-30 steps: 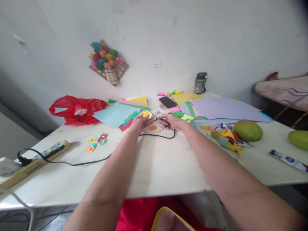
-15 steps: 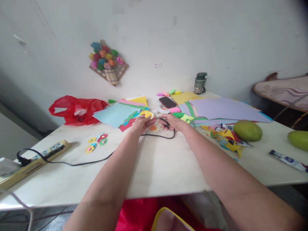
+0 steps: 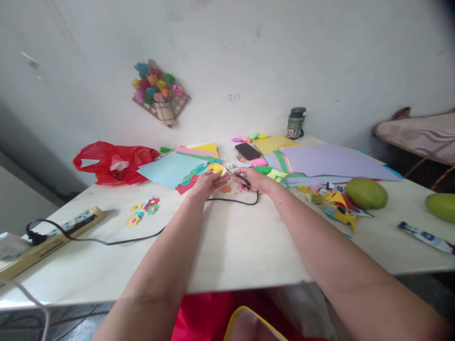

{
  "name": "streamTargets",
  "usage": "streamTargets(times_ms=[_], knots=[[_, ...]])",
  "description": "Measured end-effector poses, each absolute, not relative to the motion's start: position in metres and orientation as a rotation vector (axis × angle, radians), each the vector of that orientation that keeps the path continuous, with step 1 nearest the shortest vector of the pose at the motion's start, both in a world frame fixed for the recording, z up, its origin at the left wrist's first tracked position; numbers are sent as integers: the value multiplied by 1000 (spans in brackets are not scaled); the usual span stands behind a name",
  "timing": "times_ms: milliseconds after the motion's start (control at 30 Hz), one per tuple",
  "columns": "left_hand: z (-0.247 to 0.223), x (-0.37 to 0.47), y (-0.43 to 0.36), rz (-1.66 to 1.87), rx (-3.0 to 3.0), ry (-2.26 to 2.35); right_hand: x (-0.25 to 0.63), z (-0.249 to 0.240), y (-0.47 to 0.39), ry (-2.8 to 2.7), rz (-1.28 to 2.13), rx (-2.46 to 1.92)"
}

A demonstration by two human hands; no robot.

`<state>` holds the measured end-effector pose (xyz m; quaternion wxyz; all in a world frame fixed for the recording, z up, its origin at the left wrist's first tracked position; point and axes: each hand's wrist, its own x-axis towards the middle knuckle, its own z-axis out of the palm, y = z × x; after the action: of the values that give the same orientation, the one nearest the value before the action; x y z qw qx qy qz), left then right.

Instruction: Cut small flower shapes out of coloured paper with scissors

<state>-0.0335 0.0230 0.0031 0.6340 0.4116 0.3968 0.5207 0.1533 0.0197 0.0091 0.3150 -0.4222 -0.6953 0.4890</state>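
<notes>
My left hand is closed on a yellow paper piece, thumb on top. My right hand is closed round the black handles of a pair of scissors. The blades point up and left, close beside the yellow paper; I cannot tell whether they touch it. Behind the hands lie strips of wavy-edged coloured paper and a white tool, partly hidden. An orange and cream paper flower shows below, between the hands. Small paper flowers lie on the left of the table.
A black cord runs from the power strip under my left forearm. Paper scraps, green mangoes and a tube lie right. Behind are a phone, paper sheets and a red bag.
Both hands stay almost in place; the left hand and forearm shift very slightly. Nothing is let go or taken up.
</notes>
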Motion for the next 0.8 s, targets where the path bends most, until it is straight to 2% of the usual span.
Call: streamTargets(times_ms=[533,800], knots=[[-2,-38,30,1298,934,901,152,7,23,-1774,1352,-1106],[0,-37,28,1210,923,947,151,10,20,-1774,1341,-1122]])
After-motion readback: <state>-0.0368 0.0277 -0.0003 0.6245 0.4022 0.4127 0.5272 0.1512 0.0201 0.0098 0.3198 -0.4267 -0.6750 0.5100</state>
